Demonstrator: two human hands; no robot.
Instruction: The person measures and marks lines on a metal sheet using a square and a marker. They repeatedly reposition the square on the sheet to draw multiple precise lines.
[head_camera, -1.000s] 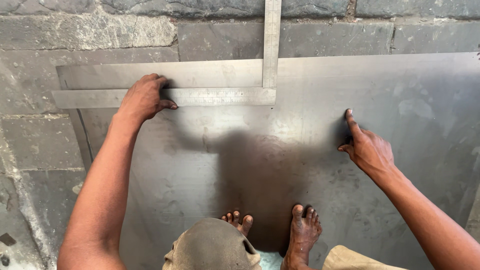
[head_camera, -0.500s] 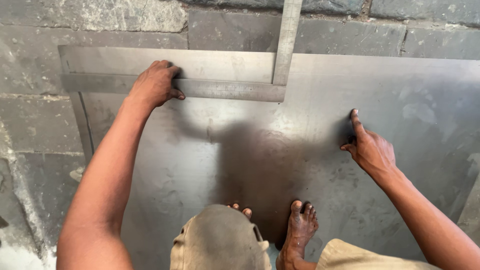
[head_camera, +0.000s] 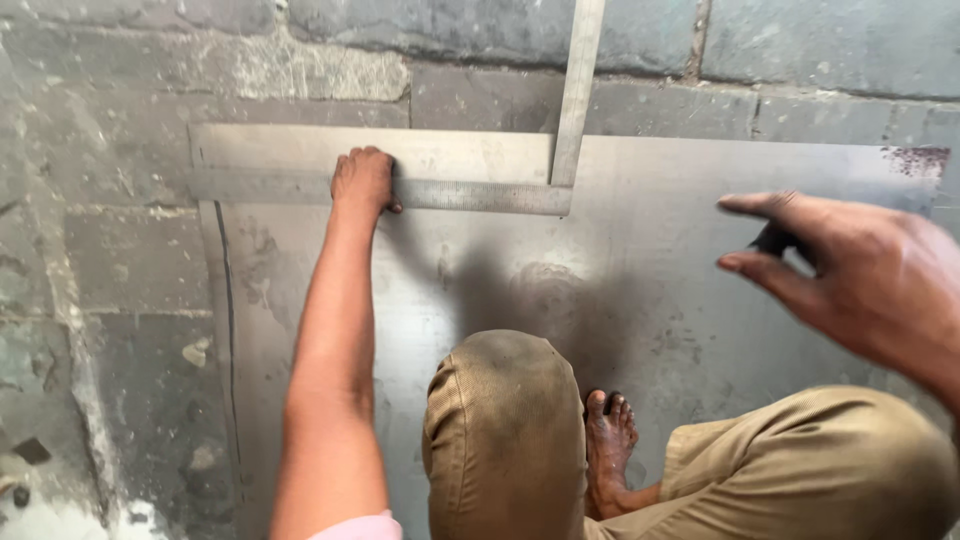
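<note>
A large grey metal sheet (head_camera: 660, 250) lies flat on the stone floor. On its far edge rests an L-shaped steel square (head_camera: 480, 195), with one arm running left to right and the other arm (head_camera: 578, 90) pointing away over the stones. My left hand (head_camera: 365, 180) presses down on the horizontal arm, fingers curled over it. My right hand (head_camera: 860, 275) is lifted off the sheet at the right, blurred, and pinches a small dark object (head_camera: 775, 240) between thumb and fingers. I cannot tell what that object is.
I squat on the sheet: my knee in tan trousers (head_camera: 505, 420) and a bare foot (head_camera: 610, 440) are in the lower middle. Rough stone slabs (head_camera: 120, 260) with mortar joints surround the sheet on the left and far sides.
My right hand has risen off the sheet and come closer to the camera. The view has moved nearer. My left hand stays on the square.
</note>
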